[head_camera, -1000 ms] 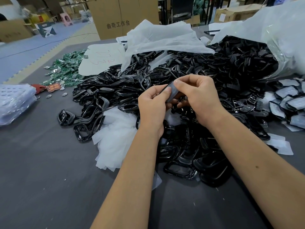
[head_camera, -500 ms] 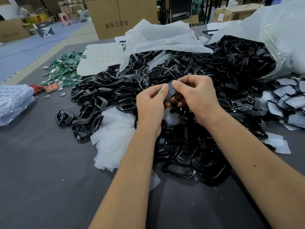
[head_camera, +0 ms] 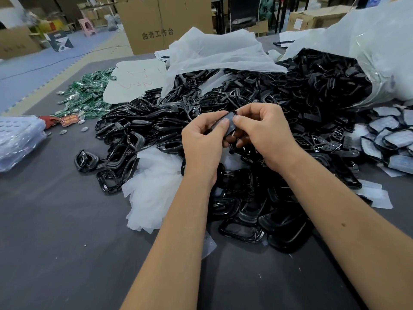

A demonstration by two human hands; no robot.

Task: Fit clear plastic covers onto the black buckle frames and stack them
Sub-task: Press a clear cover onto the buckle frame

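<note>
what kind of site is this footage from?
Likely a small factory or warehouse packing floor: bulk pile of black buckle frames on a grey worktable, stacked cardboard cartons behind, hand assembly under way.

1. The left hand (head_camera: 202,142) and right hand (head_camera: 263,130) are covering most of the black buckle frame (head_camera: 229,121) pinched between them; whether a clear cover is sitting on it is unclear.
2. The forearms are hiding part of the frame pile (head_camera: 245,198) on the desk (head_camera: 55,242).
3. The white bag (head_camera: 380,52) is running off the right edge.
4. The plastic bundle (head_camera: 17,139) is being cut off at the left edge.
</note>
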